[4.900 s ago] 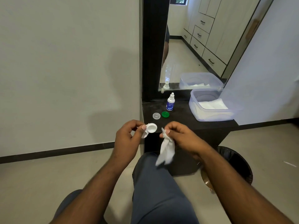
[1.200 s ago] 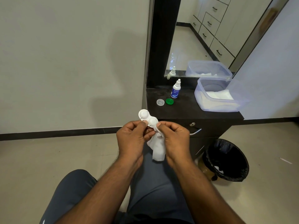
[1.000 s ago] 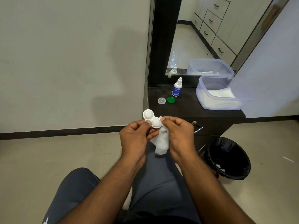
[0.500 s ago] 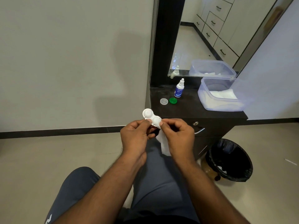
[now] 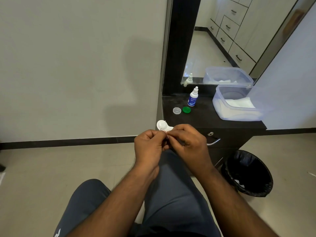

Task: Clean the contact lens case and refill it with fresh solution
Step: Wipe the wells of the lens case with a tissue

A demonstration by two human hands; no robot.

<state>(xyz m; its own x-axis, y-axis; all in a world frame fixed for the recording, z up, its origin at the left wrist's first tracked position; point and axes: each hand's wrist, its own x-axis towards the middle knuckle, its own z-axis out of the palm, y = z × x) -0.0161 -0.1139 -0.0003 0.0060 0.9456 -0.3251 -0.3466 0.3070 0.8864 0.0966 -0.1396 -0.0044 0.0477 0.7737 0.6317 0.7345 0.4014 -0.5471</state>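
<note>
Head view — left hand [image 5: 148, 147] and right hand [image 5: 187, 142] both grip the white lens case [image 5: 163, 126] together.

I am sitting in a room of a home, a bedroom or dressing corner. Before me stands a dark wooden dressing unit [image 5: 212, 118] with a tall black-framed mirror [image 5: 213, 40], which reflects pale built-in cupboards with drawers [image 5: 229, 28]. The walls are plain, the floor is light tile [image 5: 51, 177], and a round black-lined waste bin [image 5: 248, 173] stands beside the unit.
</note>
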